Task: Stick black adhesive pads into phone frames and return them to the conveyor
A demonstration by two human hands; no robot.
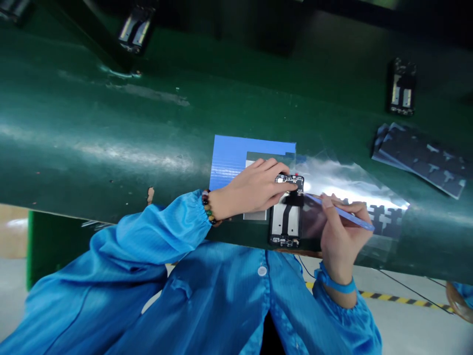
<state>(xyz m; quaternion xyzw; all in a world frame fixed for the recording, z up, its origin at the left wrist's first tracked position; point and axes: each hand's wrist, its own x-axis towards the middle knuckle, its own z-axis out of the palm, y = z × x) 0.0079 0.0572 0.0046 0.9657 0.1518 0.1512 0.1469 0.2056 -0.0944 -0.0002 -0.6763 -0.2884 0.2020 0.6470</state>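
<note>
While left hand (254,190) pins phone frame (286,212), right hand (342,231) grips blue tool (342,212)

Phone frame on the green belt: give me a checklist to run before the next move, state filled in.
1. Phone frame flat on the green belt: ok.
2. Left hand steadies the frame's top end, fingers on it: ok.
3. Right hand grips the blue tool: ok.
4. Tool tip at the frame's right edge, near its top: ok; whether it touches, cannot tell.
5. Clear sheet of dark parts beside the frame: ok.
6. Part seated in the frame: cannot tell.
</note>
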